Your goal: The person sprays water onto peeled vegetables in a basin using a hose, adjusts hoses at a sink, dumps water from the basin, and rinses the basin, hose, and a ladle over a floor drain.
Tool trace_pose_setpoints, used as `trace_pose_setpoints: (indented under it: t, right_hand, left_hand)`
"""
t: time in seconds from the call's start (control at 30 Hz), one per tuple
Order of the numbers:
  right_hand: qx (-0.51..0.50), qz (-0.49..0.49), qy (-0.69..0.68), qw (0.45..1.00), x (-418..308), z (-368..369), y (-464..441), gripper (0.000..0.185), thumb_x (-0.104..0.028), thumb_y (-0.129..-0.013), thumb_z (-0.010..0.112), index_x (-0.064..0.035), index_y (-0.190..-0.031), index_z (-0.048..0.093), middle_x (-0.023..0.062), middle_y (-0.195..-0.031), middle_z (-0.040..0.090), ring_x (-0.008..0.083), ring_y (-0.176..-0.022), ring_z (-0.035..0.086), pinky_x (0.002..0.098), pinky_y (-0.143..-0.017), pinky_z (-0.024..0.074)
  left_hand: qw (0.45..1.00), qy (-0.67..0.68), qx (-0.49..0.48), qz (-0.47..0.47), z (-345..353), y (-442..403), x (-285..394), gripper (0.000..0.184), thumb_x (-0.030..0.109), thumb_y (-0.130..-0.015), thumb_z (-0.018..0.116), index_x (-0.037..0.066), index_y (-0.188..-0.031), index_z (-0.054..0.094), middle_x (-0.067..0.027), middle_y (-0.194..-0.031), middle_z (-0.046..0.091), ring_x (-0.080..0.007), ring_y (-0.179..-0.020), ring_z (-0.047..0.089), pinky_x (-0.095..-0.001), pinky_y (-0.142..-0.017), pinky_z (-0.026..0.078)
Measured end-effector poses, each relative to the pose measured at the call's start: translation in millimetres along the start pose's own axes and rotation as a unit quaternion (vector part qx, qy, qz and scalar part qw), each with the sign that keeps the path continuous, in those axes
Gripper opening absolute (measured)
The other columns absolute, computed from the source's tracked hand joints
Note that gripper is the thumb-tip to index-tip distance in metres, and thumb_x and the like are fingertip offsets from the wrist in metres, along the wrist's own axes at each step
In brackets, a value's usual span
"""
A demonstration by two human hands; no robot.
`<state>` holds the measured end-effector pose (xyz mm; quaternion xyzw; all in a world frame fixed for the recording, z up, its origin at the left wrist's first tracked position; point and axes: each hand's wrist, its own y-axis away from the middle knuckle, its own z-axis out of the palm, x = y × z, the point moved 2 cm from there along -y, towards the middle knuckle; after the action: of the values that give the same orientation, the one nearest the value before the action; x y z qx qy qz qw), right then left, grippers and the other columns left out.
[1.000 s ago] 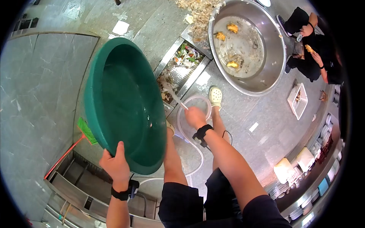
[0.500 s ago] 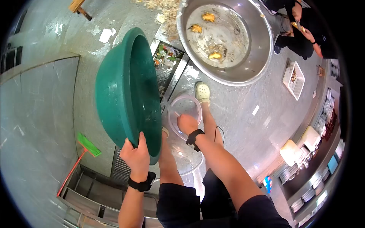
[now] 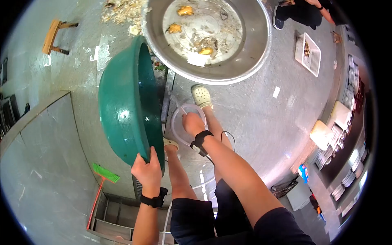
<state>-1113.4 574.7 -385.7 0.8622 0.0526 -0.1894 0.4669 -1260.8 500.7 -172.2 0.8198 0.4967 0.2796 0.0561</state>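
Observation:
With its thumb over the rim, my left hand (image 3: 148, 173) grips a large green plastic basin (image 3: 118, 106) tipped on its side, its mouth facing right. My right hand (image 3: 193, 124) is closed round a clear hose (image 3: 173, 125), which loops beside the basin; water sprays from its end toward the basin and floor channel. Beyond my hands stands a wide metal tub (image 3: 255, 45) with yellow chunks (image 3: 206, 51) and murky bits in shallow water. The basin's bottom edge is partly hidden by my left hand. Food scraps (image 3: 159, 67) show in the channel behind the basin.
Pale peelings (image 3: 122, 14) litter the wet floor near a wooden stool (image 3: 51, 36). A green broom (image 3: 106, 173) leans at the lower left. At right are a white basket (image 3: 302, 61), a crouching person's leg (image 3: 300, 14) and shelves with stacked plates (image 3: 349, 179).
The view has shifted, so the tub sits further left and up and the stool shows more fully. The basin stays tipped in my left hand; my right hand keeps the hose.

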Motion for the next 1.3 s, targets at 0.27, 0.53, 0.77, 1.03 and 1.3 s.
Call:
trace_pose_setpoints:
  t: [0.27,0.53,0.77,1.03,1.3]
  right_hand:
    - [0.008,0.024,-0.031,0.999,5,-15,-15,0.036,-0.024,-0.09,0.042,0.0043,-0.08,0.063,0.0271,-0.081,0.062,0.0423,-0.079,0.06,0.0489,-0.074,0.047]
    - [0.009,0.025,-0.023,0.999,-2,-21,-16,0.041,-0.026,-0.09,0.042,0.0047,-0.073,0.063,0.0276,-0.079,0.062,0.0429,-0.078,0.06,0.0497,-0.075,0.0458]
    - [0.021,-0.037,0.055,0.998,5,-7,-21,0.04,-0.024,-0.089,0.041,0.0052,-0.074,0.063,0.0277,-0.08,0.062,0.0419,-0.078,0.06,0.0494,-0.075,0.046]
    - [-0.029,-0.057,0.164,0.984,-7,-19,-16,0.041,-0.026,-0.091,0.036,0.0029,-0.088,0.065,0.0269,-0.088,0.063,0.0415,-0.085,0.061,0.0492,-0.076,0.0466]
    - [0.068,-0.018,0.064,0.995,-31,-9,-32,0.035,-0.022,-0.088,0.042,0.0017,-0.075,0.064,0.0238,-0.084,0.064,0.0408,-0.081,0.061,0.0475,-0.076,0.0487]
  left_hand:
    - [0.999,-0.033,-0.02,-0.03,-5,9,5,0.032,0.025,-0.081,0.068,-0.006,-0.081,0.065,-0.0227,-0.069,0.064,-0.0372,-0.061,0.063,-0.0403,-0.057,0.048]
    - [0.992,-0.056,-0.025,-0.106,-19,39,1,0.039,0.03,-0.081,0.067,-0.009,-0.075,0.065,-0.0243,-0.068,0.064,-0.0385,-0.062,0.064,-0.043,-0.055,0.048]
    - [0.981,-0.024,-0.017,-0.194,-24,51,3,0.043,0.032,-0.081,0.066,-0.01,-0.074,0.065,-0.0259,-0.069,0.064,-0.0361,-0.063,0.065,-0.0419,-0.059,0.05]
    - [0.981,-0.008,0.017,-0.195,-39,54,-18,0.04,0.03,-0.081,0.067,-0.011,-0.078,0.065,-0.0246,-0.073,0.065,-0.0368,-0.066,0.065,-0.0418,-0.06,0.05]
    - [0.982,0.023,0.012,-0.19,-79,28,-76,0.039,0.027,-0.078,0.071,-0.012,-0.081,0.062,-0.0245,-0.076,0.065,-0.0336,-0.068,0.064,-0.0423,-0.064,0.048]
